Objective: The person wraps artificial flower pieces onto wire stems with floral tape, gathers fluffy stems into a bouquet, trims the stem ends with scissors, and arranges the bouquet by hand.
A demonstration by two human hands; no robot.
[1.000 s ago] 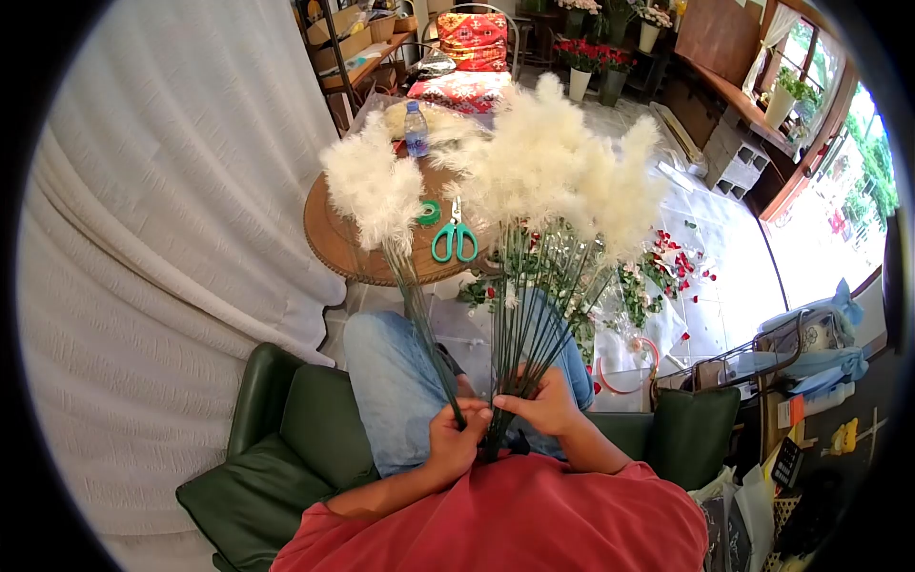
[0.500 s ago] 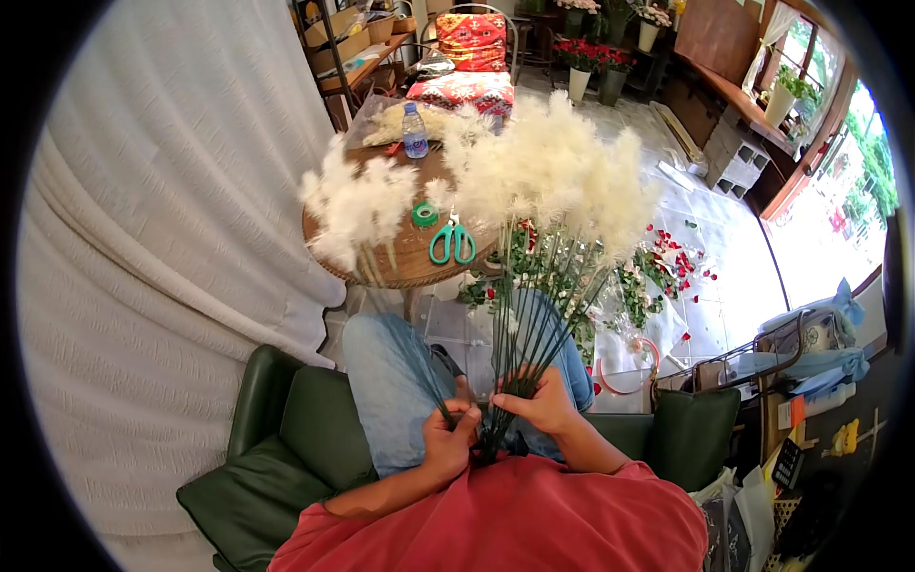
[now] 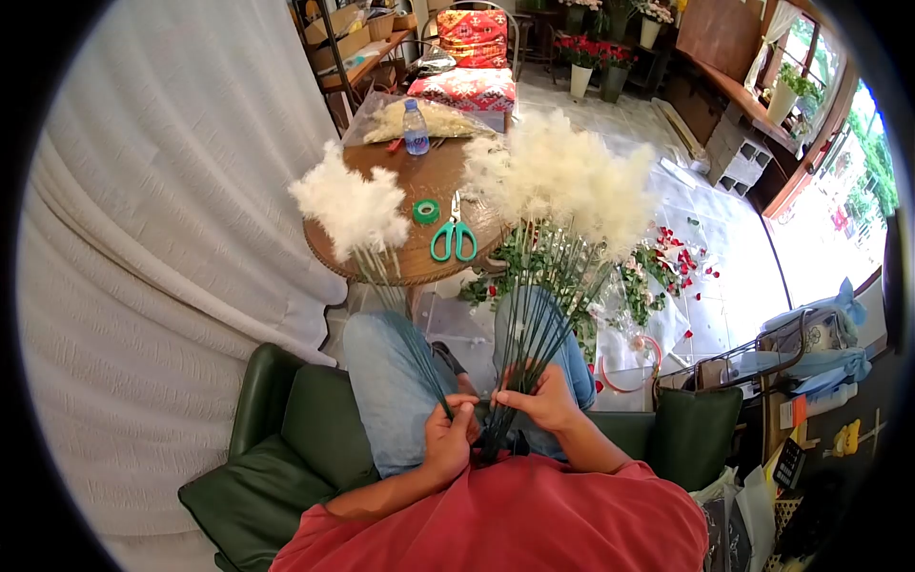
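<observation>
My left hand is closed round a small bunch of thin dark green stems, whose fluffy white plumes spread over the left side of the round table. A larger bunch of stems is gripped low down by my right hand, and its cream plumes fan out above. My fingertips almost meet between the bunches; whether they touch is unclear. Teal-handled scissors lie on the table beside a roll of green tape.
On the round wooden table stand a water bottle and a plastic bag of plumes. Cut greenery and red petals litter the tiled floor. A green armchair is under me, with a white curtain at the left.
The smaller bunch in my left hand has swung left, away from the larger one, uncovering more of the table. The larger bunch has shifted slightly, with my right hand still round it.
</observation>
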